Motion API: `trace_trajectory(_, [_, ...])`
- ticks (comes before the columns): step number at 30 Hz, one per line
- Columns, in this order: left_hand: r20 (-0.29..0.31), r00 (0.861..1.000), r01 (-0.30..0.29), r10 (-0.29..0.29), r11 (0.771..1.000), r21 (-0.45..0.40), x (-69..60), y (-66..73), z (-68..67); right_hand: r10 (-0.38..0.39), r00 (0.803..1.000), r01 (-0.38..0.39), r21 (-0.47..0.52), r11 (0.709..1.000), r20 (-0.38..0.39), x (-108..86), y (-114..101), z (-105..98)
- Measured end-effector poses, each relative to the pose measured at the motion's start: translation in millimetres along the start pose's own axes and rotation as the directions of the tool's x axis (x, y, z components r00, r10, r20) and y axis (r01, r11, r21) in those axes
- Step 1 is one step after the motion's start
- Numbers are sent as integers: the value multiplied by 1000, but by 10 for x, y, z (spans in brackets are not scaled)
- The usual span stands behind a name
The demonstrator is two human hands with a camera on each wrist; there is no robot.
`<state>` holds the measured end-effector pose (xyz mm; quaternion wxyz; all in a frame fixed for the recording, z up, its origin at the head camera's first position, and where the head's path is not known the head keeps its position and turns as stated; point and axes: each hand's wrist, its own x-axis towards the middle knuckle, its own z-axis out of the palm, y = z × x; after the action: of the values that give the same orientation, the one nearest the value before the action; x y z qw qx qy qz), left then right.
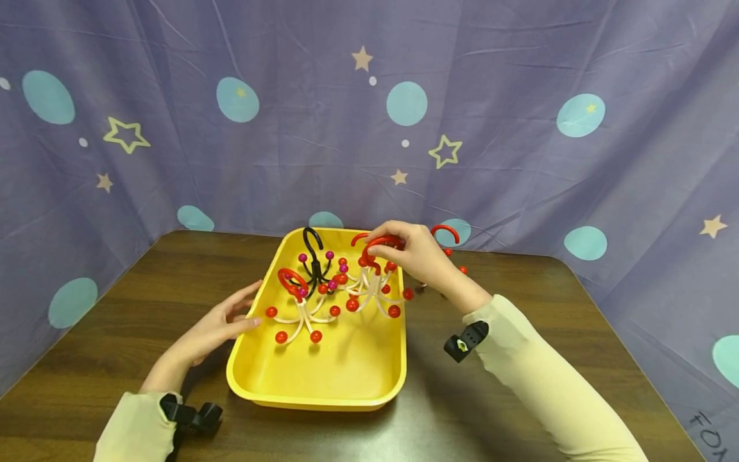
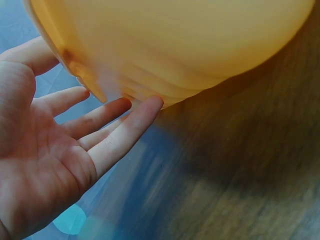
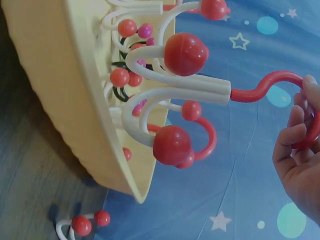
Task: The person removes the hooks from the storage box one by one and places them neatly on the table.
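My right hand (image 1: 407,253) holds the red hook handle of a massager-like piece (image 3: 200,89) with white curved arms ending in red balls. Its arms hang over the right part of a yellow tray (image 1: 323,404). In the tray, a similar red-and-white piece (image 1: 301,311) is at the left, and a black one with magenta balls (image 1: 315,266) stands behind it. Another red-hooked piece (image 1: 359,239) is partly hidden by my right hand. At the tray's left side is my left hand (image 1: 216,327), fingers extended by the outer wall and thumb near the rim.
Behind the tray's right side, another red-hooked piece (image 1: 446,231) stands on the brown wooden table (image 1: 519,359), partly covered by my right hand and forearm. A purple curtain (image 1: 323,128) with stars and dots hangs behind the table.
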<state>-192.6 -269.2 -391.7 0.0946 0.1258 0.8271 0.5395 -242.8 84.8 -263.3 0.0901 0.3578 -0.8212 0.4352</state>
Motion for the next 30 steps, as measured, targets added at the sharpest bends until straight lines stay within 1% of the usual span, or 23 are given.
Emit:
trace_trajectory(4, [-2, 1000, 1, -1, 1000, 3, 2, -6, -2, 45, 999, -45, -8, 999, -10, -61, -175, -102])
trace_trajectory(10, [-4, 1000, 2, -2, 1000, 12, -2, -11, -5, 63, 997, -64, -24, 998, -46, -108, -125, -191])
trace_trajectory(13, [-5, 1000, 2, -2, 1000, 13, -6, -12, -7, 77, 995, -81, -53, 995, -69, -139, -87, -236])
trace_trajectory(16, [-5, 1000, 2, -2, 1000, 12, -8, -11, -5, 91, 991, -98, -76, 992, -93, -154, 73, -269])
trace_trajectory(20, [-2, 1000, 2, -2, 1000, 7, -11, -7, 1, 83, 989, -95, -97, 991, -122, -166, 316, -324])
trace_trajectory(25, [-3, 1000, 3, -3, 1000, 7, -13, -4, -1, 73, 988, -90, -115, 989, -140, -218, 416, -414])
trace_trajectory(30, [1, 1000, 1, -1, 1000, 0, -9, -5, -6, 106, 985, -123, -126, 984, -139, -289, 477, -500])
